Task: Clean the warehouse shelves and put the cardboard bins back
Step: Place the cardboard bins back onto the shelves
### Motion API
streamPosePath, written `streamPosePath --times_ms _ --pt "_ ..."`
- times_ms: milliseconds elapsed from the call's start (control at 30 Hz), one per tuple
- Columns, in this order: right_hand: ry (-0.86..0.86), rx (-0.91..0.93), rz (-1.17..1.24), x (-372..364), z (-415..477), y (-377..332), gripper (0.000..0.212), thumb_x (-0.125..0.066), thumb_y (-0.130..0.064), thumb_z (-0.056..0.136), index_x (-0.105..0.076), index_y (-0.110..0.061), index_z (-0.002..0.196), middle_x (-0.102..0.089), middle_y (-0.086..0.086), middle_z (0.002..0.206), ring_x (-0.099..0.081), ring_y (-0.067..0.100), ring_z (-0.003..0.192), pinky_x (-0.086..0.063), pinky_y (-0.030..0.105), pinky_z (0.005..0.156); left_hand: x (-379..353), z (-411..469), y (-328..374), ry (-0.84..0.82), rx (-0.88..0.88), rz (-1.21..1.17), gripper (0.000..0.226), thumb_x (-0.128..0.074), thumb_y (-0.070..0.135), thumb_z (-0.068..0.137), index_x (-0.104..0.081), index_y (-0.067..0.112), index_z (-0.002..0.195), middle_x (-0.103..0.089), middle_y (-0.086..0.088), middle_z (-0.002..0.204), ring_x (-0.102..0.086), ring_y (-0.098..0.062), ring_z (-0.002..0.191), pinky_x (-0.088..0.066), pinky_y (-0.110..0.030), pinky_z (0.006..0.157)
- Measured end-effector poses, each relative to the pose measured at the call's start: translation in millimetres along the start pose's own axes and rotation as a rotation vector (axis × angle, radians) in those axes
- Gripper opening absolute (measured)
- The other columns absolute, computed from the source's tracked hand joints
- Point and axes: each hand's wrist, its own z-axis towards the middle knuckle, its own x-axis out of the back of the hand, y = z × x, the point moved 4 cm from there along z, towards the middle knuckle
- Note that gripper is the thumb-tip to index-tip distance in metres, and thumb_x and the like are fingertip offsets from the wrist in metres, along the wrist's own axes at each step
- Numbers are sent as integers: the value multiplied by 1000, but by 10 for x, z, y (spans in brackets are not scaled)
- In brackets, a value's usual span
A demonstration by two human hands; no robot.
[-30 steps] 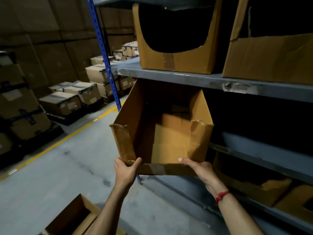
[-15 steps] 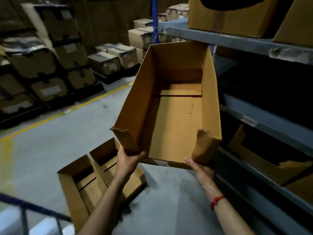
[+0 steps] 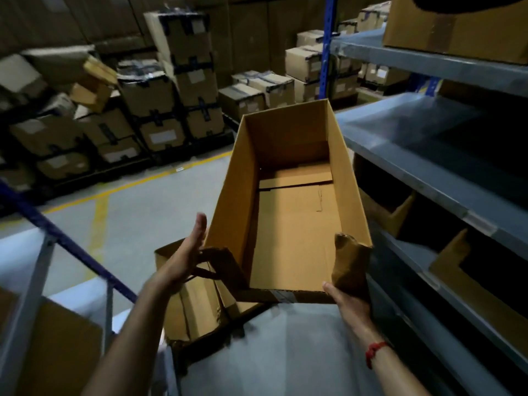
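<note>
Empty cardboard bin (image 3: 294,232) is hanging mid-frame, left of the shelves (image 3: 414,155).
Right hand (image 3: 350,302) is gripping its near corner; left hand (image 3: 184,257), fingers (image 3: 200,227) straight, is seemingly touching its torn flap (image 3: 220,261).

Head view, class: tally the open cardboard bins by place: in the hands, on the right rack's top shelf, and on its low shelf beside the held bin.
Held bin, between left hand and right hand: 1
Top-shelf bin: 1
Low-shelf bins: 2
Total: 4
</note>
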Motion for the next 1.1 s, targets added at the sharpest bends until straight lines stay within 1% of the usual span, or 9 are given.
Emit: streamPosePath --times_ms 67,133,267,400,500,667,800,967,1100 --pt "-30 5 -23 21 -27 2 37 -85 -32 72 -65 -24 102 -67 5 99 -62 18 87 -41 26 63 -7 -34 89 -46 102 25 93 -42 89 78 -37 34 152 -32 -2 161 -37 -36 143 -44 -57 105" --pt "-66 61 -57 56 -71 -56 29 -82 -17 77 -59 -27 93 -62 1 93 -56 11 79 -38 24 61 -26 32 99 99 215 170 72 -57 63 90 -47 19 145 -37 -9 157 -40 -35 140 -48 -49 104" --pt "-130 132 -152 137 -1 -47 66 -83 -11 76 -48 -32 128 -57 -6 106 -52 6 89 -40 25 67 -151 169 -116 330 319 225 35 -64 32 96 -56 10 122 -64 -13 121 -67 -31 103 -58 -48 91" --pt "-216 71 -243 257 90 -58 104 -89 -45 59 -33 -38 147 -53 -2 130 -53 22 116 -47 50 97 -371 127 -339 463 239 269 12 -57 22 100 -65 13 103 -69 -7 100 -69 -21 81 -61 -38 72" --pt "-336 84 -315 363 271 -123 114 -87 -66 46 -34 -41 144 -52 -8 130 -53 19 118 -47 49 98 -524 158 -454 534 187 264 16 -58 21 99 -62 24 84 -68 -2 94 -67 -20 84 -59 -45 82" --pt "-502 60 -210 392 711 -285 113 -74 -86 46 -47 -25 137 -64 9 125 -67 22 108 -56 49 92 -658 397 -694 600 166 309 10 -57 23 100 -65 29 96 -68 1 93 -66 -20 86 -58 -44 86" --pt "-536 -84 -234 161 1235 -440 88 -49 -92 69 -50 -35 136 -64 4 130 -62 28 119 -47 55 100 -676 773 -923 587 189 352 14 -55 26 101 -67 25 109 -69 1 88 -67 -16 78 -59 -38 73" --pt "-392 -106 -583 -176 1824 -615 10 -61 -33 97 -59 -27 105 -70 0 102 -67 13 90 -54 31 72 -640 1420 -1210 529 221 368 18 -54 25 102 -65 22 116 -67 2 77 -64 -13 65 -49 -23 54" --pt "-250 -59 -742 -274 2276 -546 10 -59 -27 98 -63 -23 90 -70 -4 84 -67 8 74 -52 24 62 -678 1846 -1449 500 280 356 29 -55 27 101 -62 18 128 -67 0 73 -65 -11 59 -54 -23 52"
